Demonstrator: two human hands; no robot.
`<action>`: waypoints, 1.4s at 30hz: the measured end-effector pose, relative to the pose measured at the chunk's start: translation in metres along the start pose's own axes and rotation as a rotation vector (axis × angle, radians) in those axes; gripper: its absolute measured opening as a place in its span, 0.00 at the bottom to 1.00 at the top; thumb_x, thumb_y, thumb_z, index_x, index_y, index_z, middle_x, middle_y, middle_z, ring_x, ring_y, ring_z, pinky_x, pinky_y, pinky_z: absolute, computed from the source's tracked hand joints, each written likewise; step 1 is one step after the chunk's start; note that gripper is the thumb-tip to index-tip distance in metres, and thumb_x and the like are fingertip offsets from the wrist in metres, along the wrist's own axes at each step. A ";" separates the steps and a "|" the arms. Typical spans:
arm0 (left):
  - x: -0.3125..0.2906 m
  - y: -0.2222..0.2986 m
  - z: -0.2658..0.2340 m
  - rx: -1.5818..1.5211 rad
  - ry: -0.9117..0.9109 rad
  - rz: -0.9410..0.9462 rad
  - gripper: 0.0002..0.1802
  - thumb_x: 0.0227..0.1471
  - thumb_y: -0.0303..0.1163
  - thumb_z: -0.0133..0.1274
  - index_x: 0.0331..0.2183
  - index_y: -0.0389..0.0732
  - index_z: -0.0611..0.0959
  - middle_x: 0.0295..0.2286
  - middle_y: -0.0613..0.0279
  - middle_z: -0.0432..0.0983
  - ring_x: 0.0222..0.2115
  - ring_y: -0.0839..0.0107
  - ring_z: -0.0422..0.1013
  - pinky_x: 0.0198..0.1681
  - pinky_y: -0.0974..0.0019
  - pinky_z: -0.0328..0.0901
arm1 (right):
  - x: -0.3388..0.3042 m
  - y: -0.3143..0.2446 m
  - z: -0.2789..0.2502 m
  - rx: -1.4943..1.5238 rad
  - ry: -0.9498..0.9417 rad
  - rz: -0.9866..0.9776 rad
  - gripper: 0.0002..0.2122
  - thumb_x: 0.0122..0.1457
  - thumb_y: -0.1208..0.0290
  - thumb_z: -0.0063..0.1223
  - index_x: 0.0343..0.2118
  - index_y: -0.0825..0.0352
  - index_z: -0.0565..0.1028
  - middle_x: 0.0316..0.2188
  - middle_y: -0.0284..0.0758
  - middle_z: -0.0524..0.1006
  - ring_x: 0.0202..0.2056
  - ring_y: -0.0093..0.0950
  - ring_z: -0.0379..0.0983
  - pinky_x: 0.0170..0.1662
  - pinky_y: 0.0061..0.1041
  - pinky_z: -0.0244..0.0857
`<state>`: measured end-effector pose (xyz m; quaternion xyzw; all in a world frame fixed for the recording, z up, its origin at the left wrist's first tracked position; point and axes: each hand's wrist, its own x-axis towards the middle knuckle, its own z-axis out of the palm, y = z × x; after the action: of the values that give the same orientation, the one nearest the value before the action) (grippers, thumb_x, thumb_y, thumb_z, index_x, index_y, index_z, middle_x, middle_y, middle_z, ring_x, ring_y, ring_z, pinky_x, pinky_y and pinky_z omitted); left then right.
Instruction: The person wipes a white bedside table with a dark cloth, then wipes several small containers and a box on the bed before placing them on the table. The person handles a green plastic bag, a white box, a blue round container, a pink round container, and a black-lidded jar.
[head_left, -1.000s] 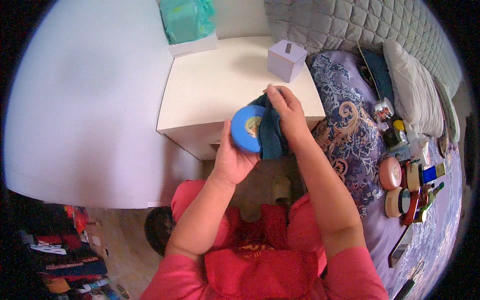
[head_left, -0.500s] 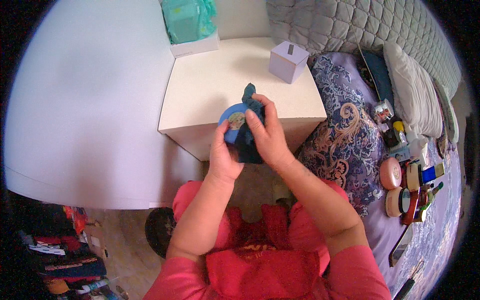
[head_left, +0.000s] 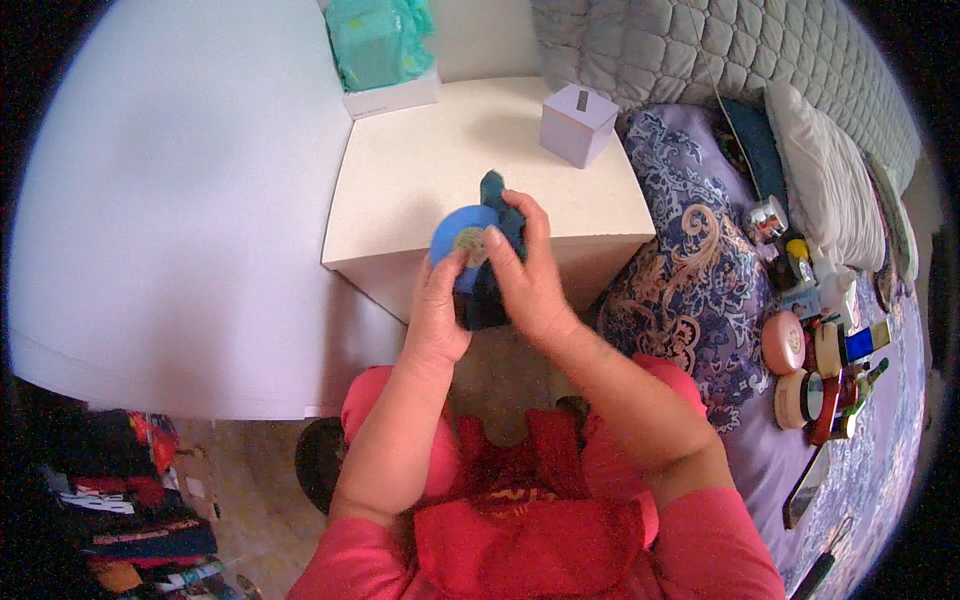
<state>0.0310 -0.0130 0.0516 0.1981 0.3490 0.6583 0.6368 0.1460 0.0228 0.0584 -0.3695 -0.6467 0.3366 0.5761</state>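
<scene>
A blue round container with a pale patterned label [head_left: 452, 228] is held up near the centre of the frame, before the bench's front edge. The person's left hand [head_left: 438, 318] pinches its lower left rim, thumb across the face; the right hand [head_left: 533, 285] curls round a dark teal fabric cloth [head_left: 487, 308], pressing it to the container's right side. The work in hand looks like wiping; the next move probably calls for a steady left grip while the cloth shifts. Both thumbs partly cover the label. Beyond lies the cream-topped bench [head_left: 420, 180], carrying a lilac cube-shaped box [head_left: 578, 128] at upper right; a green plastic bag [head_left: 378, 45] sits at upper left. On the bed [head_left: 745, 440] at right, a pink round container [head_left: 783, 342] lies among jars and bottles, well apart from the hands.
</scene>
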 end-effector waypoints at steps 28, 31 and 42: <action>0.007 0.000 0.009 0.143 -0.012 0.048 0.26 0.55 0.49 0.49 0.48 0.41 0.71 0.42 0.61 0.71 0.43 0.68 0.68 0.46 0.61 0.66 | 0.006 -0.012 -0.013 -0.074 0.089 -0.230 0.22 0.51 0.72 0.54 0.50 0.66 0.64 0.51 0.46 0.61 0.54 0.43 0.58 0.58 0.34 0.52; -0.007 0.007 0.013 0.271 -0.078 0.087 0.19 0.56 0.40 0.48 0.45 0.39 0.74 0.40 0.60 0.72 0.41 0.69 0.69 0.46 0.64 0.65 | 0.018 -0.018 -0.037 0.060 -0.242 0.011 0.21 0.52 0.71 0.57 0.50 0.65 0.66 0.45 0.35 0.68 0.47 0.25 0.63 0.53 0.25 0.58; -0.001 -0.009 0.004 0.010 -0.063 0.047 0.31 0.52 0.48 0.53 0.51 0.43 0.64 0.44 0.61 0.67 0.47 0.67 0.64 0.49 0.59 0.62 | 0.004 -0.002 -0.008 0.253 0.171 0.226 0.21 0.48 0.76 0.55 0.48 0.65 0.66 0.45 0.40 0.67 0.47 0.33 0.65 0.52 0.28 0.59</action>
<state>0.0404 -0.0134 0.0484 0.2301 0.3275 0.6647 0.6308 0.1530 0.0251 0.0632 -0.3917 -0.5024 0.4449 0.6295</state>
